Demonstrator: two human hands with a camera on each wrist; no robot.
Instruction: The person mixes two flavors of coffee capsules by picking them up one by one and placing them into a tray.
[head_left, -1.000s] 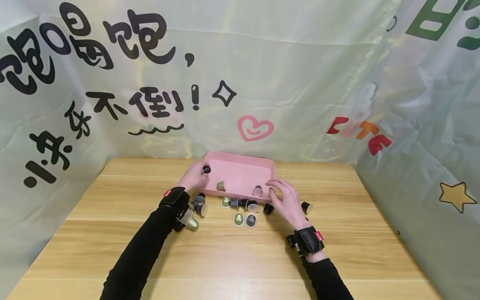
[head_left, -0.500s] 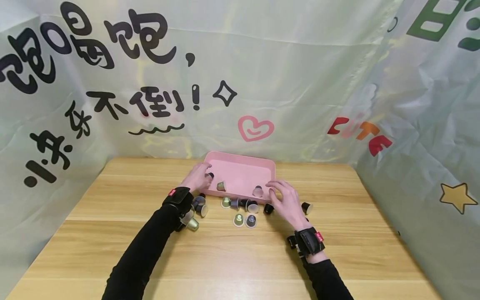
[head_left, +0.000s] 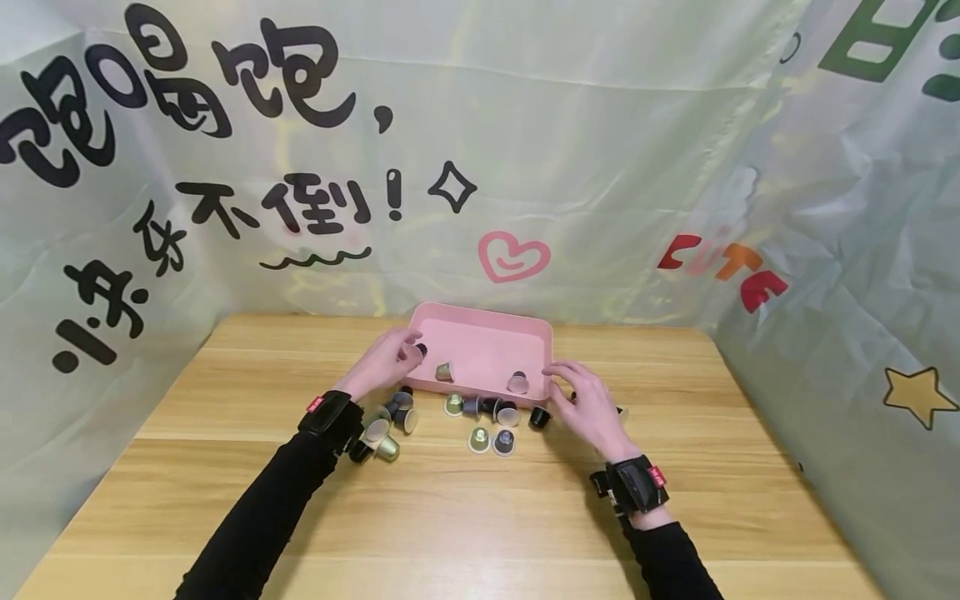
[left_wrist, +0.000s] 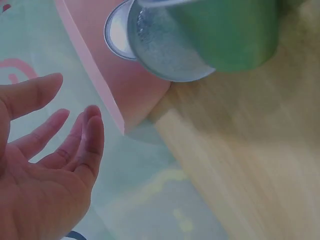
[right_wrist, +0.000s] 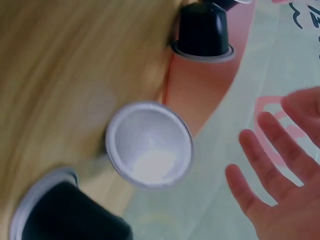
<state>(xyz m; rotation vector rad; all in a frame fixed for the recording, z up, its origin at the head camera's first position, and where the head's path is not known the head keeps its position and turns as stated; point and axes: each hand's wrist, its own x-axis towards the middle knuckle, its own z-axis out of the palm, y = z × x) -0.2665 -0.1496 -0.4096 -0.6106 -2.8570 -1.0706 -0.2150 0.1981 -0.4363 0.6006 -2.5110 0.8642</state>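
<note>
My left hand (head_left: pixel 384 360) hovers over the left edge of the pink tray (head_left: pixel 487 337), with a dark coffee capsule (head_left: pixel 422 350) just past its fingertips. The left wrist view shows that palm bare and its fingers spread apart, nothing between them. Beside the tray's right edge is my right hand (head_left: pixel 592 410), its fingers loosely bent; the right wrist view shows it holding nothing. Inside the tray lie an olive capsule (head_left: pixel 444 372) and a dark-based capsule with a pale lid (head_left: pixel 518 382). A black capsule (head_left: pixel 539 417) sits on the table left of the right hand.
Along the tray's front stand several capsules, among them a green one (head_left: pixel 454 405). Nearer are another green capsule (head_left: pixel 479 439) and a dark blue one (head_left: pixel 504 442). A cluster with a light green capsule (head_left: pixel 387 448) lies by the left wrist. A printed cloth (head_left: pixel 615 200) hangs behind the table.
My left hand has lowered the dark capsule into the tray, let go of it and drawn back a little leftward. The right hand has shifted slightly right, away from the tray.
</note>
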